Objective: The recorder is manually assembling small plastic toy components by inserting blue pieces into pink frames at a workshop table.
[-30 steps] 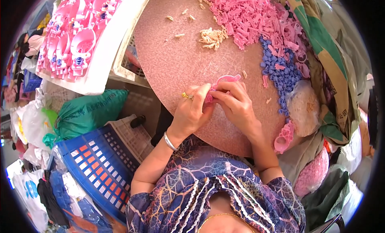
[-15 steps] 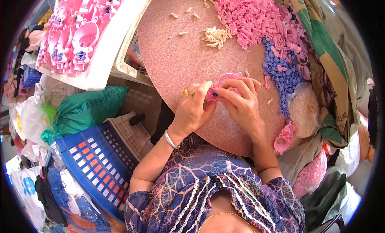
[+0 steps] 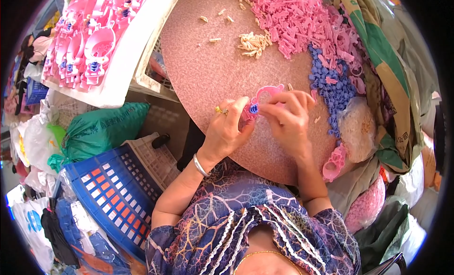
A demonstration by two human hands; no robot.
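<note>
My left hand (image 3: 227, 130) is closed around the lower end of a pink plastic piece with a round ring (image 3: 270, 89), above the near part of the round table (image 3: 208, 76). A small ribbed blue plastic part (image 3: 254, 108) shows on the pink piece beside my left fingertips. My right hand (image 3: 291, 121) is bent into a pinch just right of the blue part. Its fingers partly cover the ring, and what they hold, if anything, is hidden.
Pink parts (image 3: 295, 24), blue parts (image 3: 333, 88) and cream pieces (image 3: 255, 44) lie in heaps on the table. A similar pink piece (image 3: 334, 164) rests near the right edge. Finished-looking pink pieces (image 3: 100, 43) fill a white tray (image 3: 113, 93). A blue basket (image 3: 113, 180) stands lower left.
My right fingertips have drawn slightly right, off the blue part, which now shows more plainly. My left hand keeps its hold on the pink piece.
</note>
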